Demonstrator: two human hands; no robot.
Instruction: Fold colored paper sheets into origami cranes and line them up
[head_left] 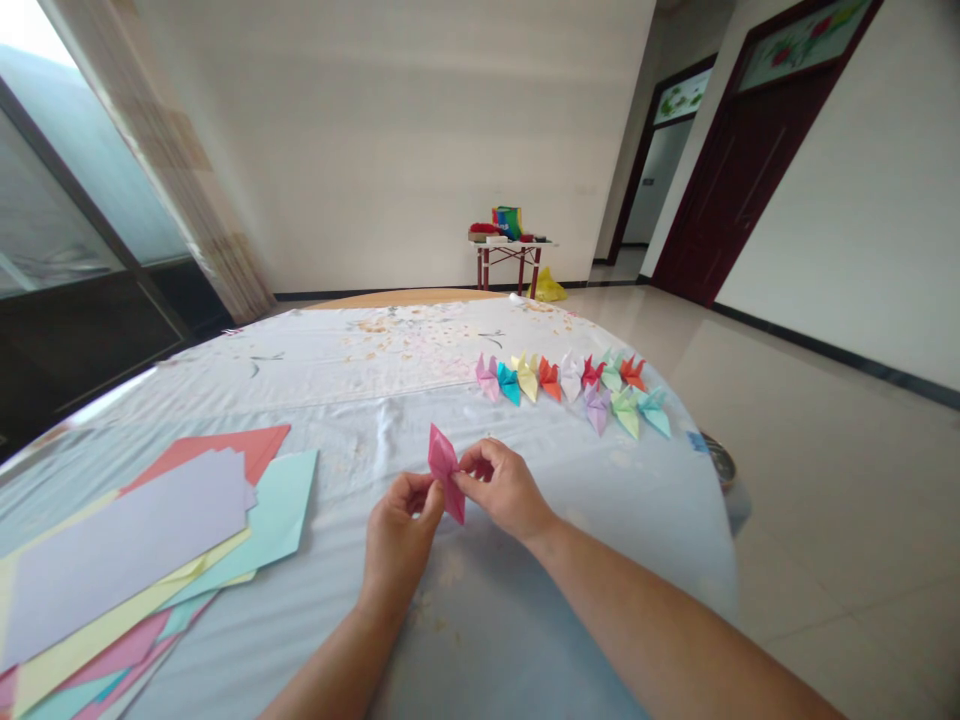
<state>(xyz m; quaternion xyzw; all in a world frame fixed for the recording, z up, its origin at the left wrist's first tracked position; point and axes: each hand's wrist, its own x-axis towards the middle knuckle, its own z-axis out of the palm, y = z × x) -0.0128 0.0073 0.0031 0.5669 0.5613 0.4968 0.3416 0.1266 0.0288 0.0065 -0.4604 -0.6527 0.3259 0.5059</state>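
Centrally, two bare hands meet over a round table (525,600) covered in a pale cloth, viewed from the person's own head. Between them is a small pink folded paper piece (445,472), held upright just above the cloth, and every place below is given from that piece.

The left hand (401,535) sits just below and to the left of the pink piece, thumb and fingers pinched narrowly on its lower left edge. The right hand (504,490) is just to its right, fingers curled and pinching the right edge. Both forearms run back from it toward the viewer.

Well to the left of the pink piece lies a loose stack of flat coloured sheets (135,545), with lilac on top and yellow, mint, pink and coral beneath. Beyond the piece and to its right, a double row of small folded paper birds (570,385) in many colours stands near the table's far edge. Far behind it, against the back wall, is a small red-legged side table (512,250) with a yellow bag (547,288) beside it on the floor.
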